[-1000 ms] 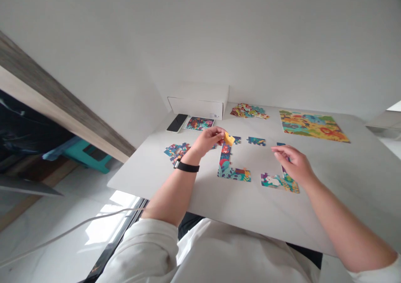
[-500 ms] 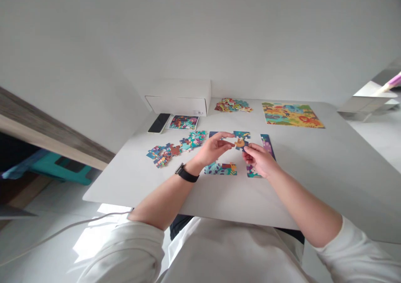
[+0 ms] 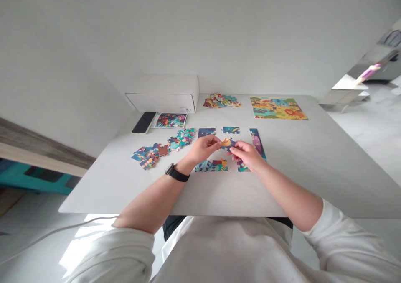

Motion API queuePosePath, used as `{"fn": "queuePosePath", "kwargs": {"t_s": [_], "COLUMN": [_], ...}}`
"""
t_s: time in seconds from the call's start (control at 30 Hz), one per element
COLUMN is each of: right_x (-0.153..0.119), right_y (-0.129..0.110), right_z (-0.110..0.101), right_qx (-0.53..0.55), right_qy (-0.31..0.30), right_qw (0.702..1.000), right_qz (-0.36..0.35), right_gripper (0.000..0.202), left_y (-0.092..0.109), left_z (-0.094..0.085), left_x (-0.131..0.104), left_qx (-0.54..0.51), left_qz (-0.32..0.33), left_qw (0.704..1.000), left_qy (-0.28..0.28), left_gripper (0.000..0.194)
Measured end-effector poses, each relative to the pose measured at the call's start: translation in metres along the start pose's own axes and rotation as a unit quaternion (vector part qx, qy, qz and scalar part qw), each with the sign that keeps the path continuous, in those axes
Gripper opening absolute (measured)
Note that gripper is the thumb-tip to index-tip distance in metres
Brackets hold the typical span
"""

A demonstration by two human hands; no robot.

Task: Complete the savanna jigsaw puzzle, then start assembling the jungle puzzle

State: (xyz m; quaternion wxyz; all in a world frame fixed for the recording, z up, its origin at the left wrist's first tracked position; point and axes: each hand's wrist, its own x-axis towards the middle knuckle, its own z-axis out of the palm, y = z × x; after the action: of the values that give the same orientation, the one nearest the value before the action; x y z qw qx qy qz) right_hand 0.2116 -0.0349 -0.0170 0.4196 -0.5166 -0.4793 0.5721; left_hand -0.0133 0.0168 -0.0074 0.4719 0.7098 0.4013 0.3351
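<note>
A dark blue puzzle piece with a yellow crescent shape point(image 3: 226, 142) is held up between my two hands. Its left edge is pinched by the fingertips of my left hand point(image 3: 204, 148), which wears a black watch. My right hand point(image 3: 247, 154) grips the right side with thumb and fingers. Joined puzzle sections lie around and below the hands: a dark blue one point(image 3: 206, 131), a small blue one point(image 3: 231, 130), a purple-blue strip point(image 3: 257, 140) and a leafy bottom section point(image 3: 211, 166). Another bottom section point(image 3: 242, 166) is partly covered by my right hand.
Loose puzzle pieces point(image 3: 163, 149) spread on the left of the white table point(image 3: 103, 187). Behind them lie a phone point(image 3: 144, 122) and a picture card point(image 3: 171, 120), before a white box point(image 3: 159, 103). A colourful pile of pieces point(image 3: 222, 100) and an animal puzzle point(image 3: 278, 108) sit farther back.
My left fingers have closed in from a looser, spread pose onto the piece's left edge. The right hand keeps its grip. The whole view has shifted, with the table appearing farther left.
</note>
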Motion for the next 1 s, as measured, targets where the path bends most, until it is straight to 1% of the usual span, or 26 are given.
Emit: {"fn": "queuePosePath", "kwargs": {"t_s": [0.13,0.27,0.4,0.57,0.73,0.87,1.0], "right_x": [0.002,0.005,0.007,0.008,0.009,0.011,0.012], "right_y": [0.003,0.006,0.008,0.008,0.004,0.001,0.000], "right_z": [-0.001,-0.003,-0.004,-0.004,-0.005,-0.010,-0.015], "right_qx": [-0.013,-0.013,0.015,0.052,0.068,0.099,0.100], "right_qy": [0.011,0.034,0.042,0.043,0.088,0.115,0.117], "right_qw": [1.000,0.999,0.998,0.996,0.992,0.987,0.987], "right_qz": [-0.014,-0.031,-0.046,-0.063,-0.068,-0.061,-0.050], "right_gripper": [0.048,0.048,0.049,0.049,0.052,0.058,0.060], "left_y": [0.002,0.008,0.012,0.010,0.008,0.007,0.001], "left_z": [-0.001,-0.004,-0.004,-0.004,-0.004,-0.005,-0.008], "left_x": [-0.001,-0.001,-0.002,-0.001,-0.003,-0.002,0.001], "left_qx": [0.019,0.042,0.055,0.056,0.072,0.088,0.096], "left_qz": [-0.011,-0.013,-0.015,-0.011,-0.005,-0.001,-0.030], "left_qw": [1.000,0.999,0.997,0.997,0.994,0.994,0.995], "left_qy": [-0.005,-0.025,-0.045,-0.052,-0.080,-0.060,-0.021], "left_gripper": [0.034,0.032,0.031,0.031,0.031,0.028,0.033]}}
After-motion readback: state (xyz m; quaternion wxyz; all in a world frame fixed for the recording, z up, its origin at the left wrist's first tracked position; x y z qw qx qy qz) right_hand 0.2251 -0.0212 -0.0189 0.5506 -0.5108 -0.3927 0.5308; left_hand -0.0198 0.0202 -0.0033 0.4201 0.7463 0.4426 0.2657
